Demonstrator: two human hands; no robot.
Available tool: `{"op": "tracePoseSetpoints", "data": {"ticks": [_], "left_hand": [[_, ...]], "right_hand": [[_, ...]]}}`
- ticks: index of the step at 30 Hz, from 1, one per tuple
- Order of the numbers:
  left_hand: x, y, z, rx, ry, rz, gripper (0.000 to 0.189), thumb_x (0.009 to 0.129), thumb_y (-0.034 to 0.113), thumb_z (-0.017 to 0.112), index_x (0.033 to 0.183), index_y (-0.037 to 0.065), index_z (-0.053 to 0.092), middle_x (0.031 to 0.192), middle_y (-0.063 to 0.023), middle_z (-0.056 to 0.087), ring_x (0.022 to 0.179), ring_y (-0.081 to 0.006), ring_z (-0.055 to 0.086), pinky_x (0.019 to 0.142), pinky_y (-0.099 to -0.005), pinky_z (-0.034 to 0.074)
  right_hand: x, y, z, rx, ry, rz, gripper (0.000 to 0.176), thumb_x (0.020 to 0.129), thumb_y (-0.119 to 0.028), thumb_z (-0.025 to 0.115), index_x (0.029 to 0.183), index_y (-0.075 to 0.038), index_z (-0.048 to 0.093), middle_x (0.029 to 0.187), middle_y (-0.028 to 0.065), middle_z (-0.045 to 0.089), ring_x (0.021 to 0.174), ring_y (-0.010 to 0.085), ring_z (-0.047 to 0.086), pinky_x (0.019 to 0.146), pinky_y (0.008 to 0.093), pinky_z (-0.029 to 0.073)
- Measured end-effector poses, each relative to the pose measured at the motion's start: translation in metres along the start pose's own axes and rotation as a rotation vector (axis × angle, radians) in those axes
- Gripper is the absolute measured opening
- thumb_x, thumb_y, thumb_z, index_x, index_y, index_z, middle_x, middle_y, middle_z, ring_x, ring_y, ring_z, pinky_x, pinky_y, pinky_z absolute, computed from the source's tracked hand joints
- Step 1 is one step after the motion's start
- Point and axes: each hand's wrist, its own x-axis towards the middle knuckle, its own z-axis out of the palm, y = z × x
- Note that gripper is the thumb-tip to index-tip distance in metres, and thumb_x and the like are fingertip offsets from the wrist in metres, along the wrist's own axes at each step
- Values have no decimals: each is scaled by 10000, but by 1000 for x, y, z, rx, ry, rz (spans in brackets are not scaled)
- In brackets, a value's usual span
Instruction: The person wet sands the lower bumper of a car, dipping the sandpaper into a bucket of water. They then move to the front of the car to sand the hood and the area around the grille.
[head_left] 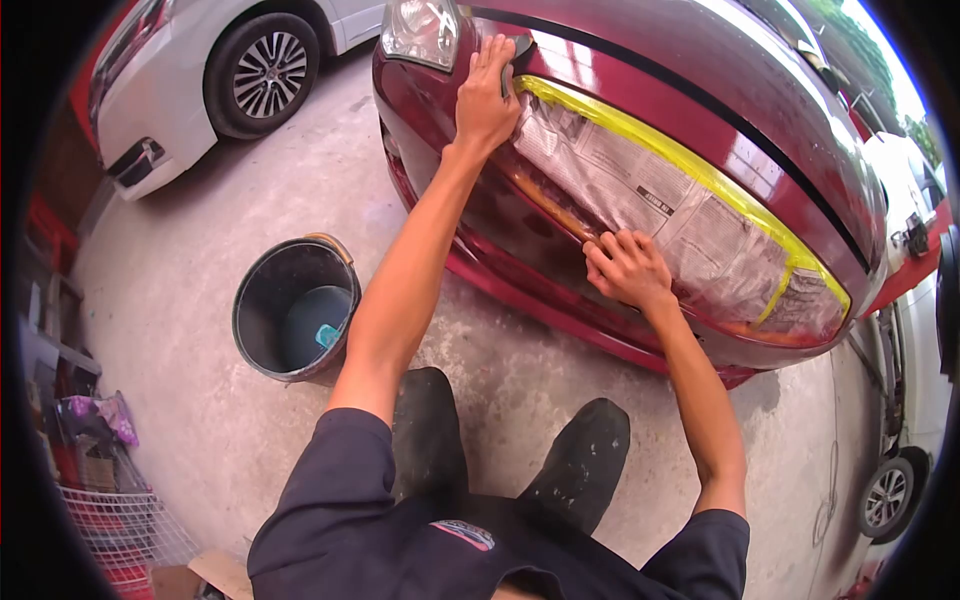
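My left hand [487,95] presses a dark piece of what looks like sandpaper [522,45] against the dark red car's front, beside the headlight [421,32]. Its fingers lie close together over the piece. Lower and to the right, my right hand [628,265] rests with curled fingers on the lower edge of the masked opening; what they grip, if anything, is hidden. Newspaper [690,215] covers that opening, held by yellow masking tape [680,165] along the top. An orange-brown worn strip [550,200] shows on the bumper between my hands.
A black bucket [252,335] with cloudy water and a teal object [327,335] stands on the concrete floor, left of my legs. A white car [190,80] is parked at upper left. A wire basket [130,525] sits at lower left; another wheel [888,497] shows at right.
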Motion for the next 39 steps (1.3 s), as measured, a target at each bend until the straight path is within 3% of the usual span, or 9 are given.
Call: {"op": "tracePoseSetpoints", "data": {"ticks": [5,10,13,17,21,26,31,35,39], "left_hand": [[-69,-18,-30,-50,2,-90,417,1059,63,542,1471,17,584,1535,-218,580,1503,-373,471,1255,-502,372],[-7,8,-5,9,-28,70,445,1037,56,561,1481,18,569,1534,-230,576,1497,-381,476,1249,-501,384],[-31,-1,-34,-6,-111,80,468,1025,44,570,1492,26,561,1537,-230,570,1494,-396,475,1245,-496,392],[-63,-19,-28,-8,13,-59,469,1029,-10,545,1495,28,572,1556,-210,560,1502,-379,467,1243,-456,407],[-2,18,-6,6,-45,132,460,1026,-30,539,1481,26,583,1545,-208,573,1503,-374,473,1249,-480,395],[-60,-26,-40,26,-116,57,548,990,-12,572,1532,48,524,1590,-187,533,1510,-363,466,1250,-502,394],[-7,4,-14,45,-125,136,577,959,-7,605,1529,69,548,1611,-134,530,1539,-337,435,1260,-497,374],[-53,-15,-43,73,-144,62,602,949,3,619,1536,122,558,1616,-79,538,1541,-334,433,1256,-518,366],[-27,-3,-26,37,-93,99,590,968,7,607,1533,170,565,1620,-48,535,1526,-444,414,1240,-571,366]], "right_hand": [[-2,0,-3,4,-19,-1,309,836,-385,737,1102,-238,678,979,-42,612,1001,145,608,970,341,423],[2,0,-4,43,20,5,216,866,-331,738,1056,-235,702,941,-32,618,946,152,619,928,352,437],[-1,-1,-3,10,-22,5,306,837,-379,734,1104,-242,678,981,-43,617,996,143,609,970,348,422],[0,1,-2,-3,-12,5,296,838,-370,734,1098,-239,682,988,-44,624,992,142,609,975,345,422],[-2,-1,-2,4,-18,-2,300,842,-373,734,1107,-240,693,990,-44,624,989,140,608,977,345,421],[-3,0,-1,23,-27,-6,304,846,-378,731,1118,-243,700,986,-44,625,988,140,609,980,347,420],[-3,0,0,11,-28,-13,312,841,-388,737,1111,-237,694,994,-46,627,996,139,608,980,346,420],[-2,1,-4,11,-33,-7,341,831,-390,741,1132,-240,684,1006,-49,627,1011,144,606,980,343,419],[-1,4,-1,7,-17,-8,349,828,-400,745,1129,-237,675,1000,-46,622,1015,147,608,977,341,420]]}}
